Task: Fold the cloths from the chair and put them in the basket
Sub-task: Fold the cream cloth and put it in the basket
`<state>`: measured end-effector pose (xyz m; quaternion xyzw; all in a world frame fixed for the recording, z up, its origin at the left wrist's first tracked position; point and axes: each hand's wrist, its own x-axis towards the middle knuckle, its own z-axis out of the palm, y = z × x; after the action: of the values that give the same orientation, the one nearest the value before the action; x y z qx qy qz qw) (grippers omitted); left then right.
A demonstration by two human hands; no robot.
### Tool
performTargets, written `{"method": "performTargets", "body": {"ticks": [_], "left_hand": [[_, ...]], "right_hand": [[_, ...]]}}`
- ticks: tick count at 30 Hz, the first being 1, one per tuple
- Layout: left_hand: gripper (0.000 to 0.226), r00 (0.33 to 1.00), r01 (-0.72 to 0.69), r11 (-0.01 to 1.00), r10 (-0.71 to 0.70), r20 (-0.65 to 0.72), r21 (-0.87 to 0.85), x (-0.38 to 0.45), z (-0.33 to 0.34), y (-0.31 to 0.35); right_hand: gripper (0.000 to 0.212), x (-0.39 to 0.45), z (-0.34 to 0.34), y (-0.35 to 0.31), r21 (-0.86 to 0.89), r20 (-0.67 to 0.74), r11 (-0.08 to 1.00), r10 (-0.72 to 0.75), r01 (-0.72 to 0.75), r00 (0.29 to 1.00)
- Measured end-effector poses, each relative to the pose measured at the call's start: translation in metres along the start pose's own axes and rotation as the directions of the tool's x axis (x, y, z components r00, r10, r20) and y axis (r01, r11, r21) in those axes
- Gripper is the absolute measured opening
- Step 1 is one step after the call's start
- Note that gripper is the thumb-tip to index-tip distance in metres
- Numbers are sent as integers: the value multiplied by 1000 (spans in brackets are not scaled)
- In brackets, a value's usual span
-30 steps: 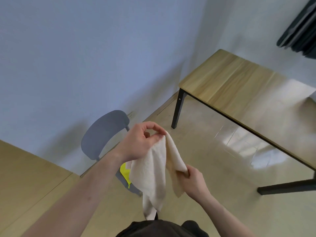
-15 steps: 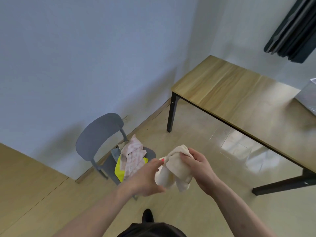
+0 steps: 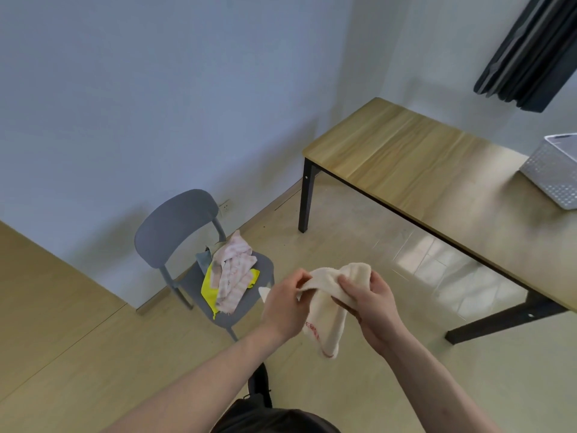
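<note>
We hold a cream cloth (image 3: 327,303) in mid-air over the floor, the left hand (image 3: 285,303) pinching its upper edge, the right hand (image 3: 370,303) with fingers (image 3: 346,284) clenched over the bunched top. The cloth's long axis hangs down between our 2 hands. The basket (image 3: 554,171) sits on the table (image 3: 406,157), well off to our right, nearer the right hand and cut off by the frame edge. More cloths (image 3: 229,276) lie on the chair (image 3: 178,220); how many folds the cream cloth holds is probably not readable.

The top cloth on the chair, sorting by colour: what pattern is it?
Pink and white stripes on the top cloth, in the head view.
</note>
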<state>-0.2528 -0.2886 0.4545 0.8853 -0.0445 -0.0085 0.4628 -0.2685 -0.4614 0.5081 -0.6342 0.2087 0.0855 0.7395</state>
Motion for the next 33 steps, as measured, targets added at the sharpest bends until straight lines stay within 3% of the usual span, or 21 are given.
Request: {"method": "performTargets", "body": {"ticks": [3, 6, 9, 12, 14, 19, 23, 25, 27, 30, 31, 33], "left_hand": [[14, 997, 76, 996, -75, -12, 47, -9, -7, -7], [15, 992, 103, 976, -115, 50, 192, -22, -14, -28], [16, 988, 137, 966, -148, 34, 217, -34, -16, -36], [13, 994, 113, 976, -112, -15, 186, -39, -14, -27], [14, 995, 78, 979, -87, 39, 191, -40, -11, -17], [29, 975, 19, 966, -75, 210, 260, -32, -4, 2], [32, 945, 8, 947, -113, 308, 322, -17, -6, -3], [37, 922, -4, 914, -153, 355, 405, -8, -11, -15], [40, 897, -24, 879, -191, 398, 476, 0, -19, -32], [49, 828, -40, 830, -284, 484, 556, 9, -31, -66], [51, 804, -64, 805, -309, 508, 590, 10, -33, -79], [45, 771, -116, 767, -331, 544, 631, 11, -35, -107]], "right_hand": [[38, -8, -20, 9, 84, -76, 996, 30, -24, 997], [41, -20, -41, 17, 116, -56, 992, 58, -52, 997], [50, -26, -58, 34, 19, -68, 997, 72, -71, 995], [66, -29, -71, 53, -26, -167, 988, 148, -154, 975], [78, -32, -80, 62, -84, -224, 978, 167, -190, 960], [39, -41, -92, 81, -439, -178, 885, 86, -157, 980], [66, -44, -92, 99, -639, -74, 752, 145, -159, 987], [69, -42, -88, 110, -710, -44, 687, 176, -155, 983], [53, -38, -83, 123, -764, -79, 627, 143, -152, 987], [8, -29, -75, 143, -805, -194, 553, 101, -217, 976], [3, -27, -70, 148, -798, -213, 553, 113, -239, 971], [17, -23, -60, 163, -775, -239, 564, 155, -285, 959]]}}
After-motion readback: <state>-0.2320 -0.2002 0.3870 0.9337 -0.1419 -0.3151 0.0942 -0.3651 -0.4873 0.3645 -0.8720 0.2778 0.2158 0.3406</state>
